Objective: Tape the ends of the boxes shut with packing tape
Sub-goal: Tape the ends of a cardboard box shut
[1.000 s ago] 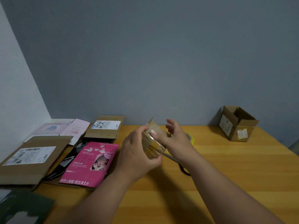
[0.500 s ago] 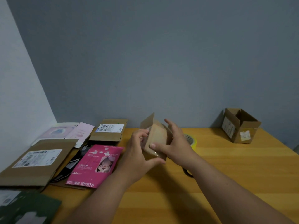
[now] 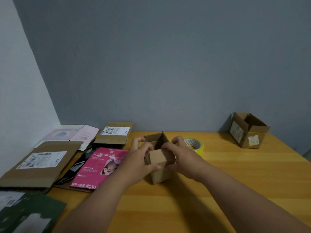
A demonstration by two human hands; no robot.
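A small brown cardboard box (image 3: 159, 167) stands on the wooden table (image 3: 235, 182) at the centre, its far flaps sticking up. My left hand (image 3: 139, 160) grips its left side, thumb curled over the near flap. From the right, my right hand (image 3: 181, 157) holds the box with fingers curled on the top edge. A roll of yellowish packing tape (image 3: 195, 145) lies flat just behind my right hand. A second brown box (image 3: 249, 130) sits open at the far right against the wall.
Flattened cardboard mailers (image 3: 42, 163) (image 3: 114, 133), a pink printed packet (image 3: 101, 167), pale pink cards (image 3: 74, 135) and a dark green sheet (image 3: 30, 214) cover the table's left side. A grey wall runs behind the table.
The small box came down from mid-air onto the table. Both hands lowered with it and now fold its flaps; the tape roll behind them has come into view.
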